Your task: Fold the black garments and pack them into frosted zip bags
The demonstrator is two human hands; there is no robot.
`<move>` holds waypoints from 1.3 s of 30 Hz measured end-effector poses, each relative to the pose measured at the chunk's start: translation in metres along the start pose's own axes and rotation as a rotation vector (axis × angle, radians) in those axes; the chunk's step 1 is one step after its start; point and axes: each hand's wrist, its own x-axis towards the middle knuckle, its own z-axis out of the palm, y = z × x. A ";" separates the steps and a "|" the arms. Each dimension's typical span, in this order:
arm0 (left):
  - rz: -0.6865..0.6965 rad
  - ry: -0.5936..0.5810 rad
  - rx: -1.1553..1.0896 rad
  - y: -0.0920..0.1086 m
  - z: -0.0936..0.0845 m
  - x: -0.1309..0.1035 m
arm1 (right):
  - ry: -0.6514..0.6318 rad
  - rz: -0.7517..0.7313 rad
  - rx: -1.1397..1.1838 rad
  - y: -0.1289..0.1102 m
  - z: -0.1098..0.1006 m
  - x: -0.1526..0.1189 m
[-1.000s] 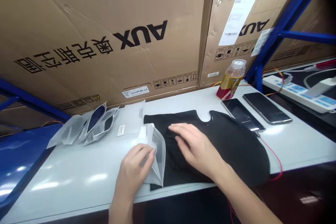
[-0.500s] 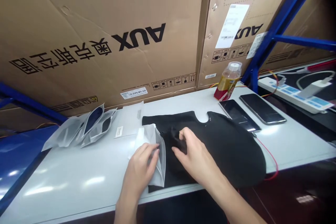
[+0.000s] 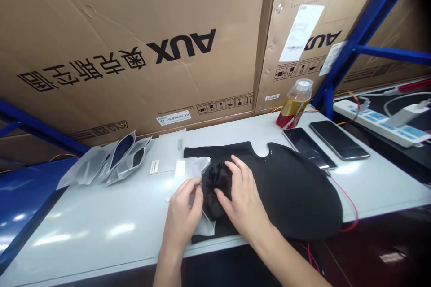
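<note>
My left hand (image 3: 184, 204) pinches the edge of a frosted plastic zip bag (image 3: 195, 164), which lies partly on a flat black sheet (image 3: 286, 193). My right hand (image 3: 243, 195) has its fingers curled round a bunched black cloth piece (image 3: 213, 197) with gathered folds in its middle. That cloth piece sits at the bag's opening, between both hands, and covers much of the bag's right side. Whether any of it is inside the bag I cannot tell.
Several frosted bags with dark contents (image 3: 117, 159) lie at the left beside a flat pale packet (image 3: 168, 152). A bottle (image 3: 294, 105), two phones (image 3: 338, 140) and a power strip (image 3: 379, 121) are at the right. Large cardboard boxes (image 3: 134, 18) stand behind the table.
My right hand has brought the black cloth piece left from the black sheet to the bag's opening. My left hand stays at the bag's edge.
</note>
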 end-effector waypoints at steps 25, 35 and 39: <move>0.091 -0.192 0.184 -0.023 -0.005 -0.011 | -0.638 -0.826 -0.018 0.009 -0.007 0.034; 0.159 -0.231 0.155 -0.028 -0.005 -0.007 | -0.614 -0.626 0.103 -0.011 0.026 0.038; 0.154 -0.158 0.185 -0.032 -0.003 -0.010 | -0.683 -0.701 0.138 0.002 0.004 0.039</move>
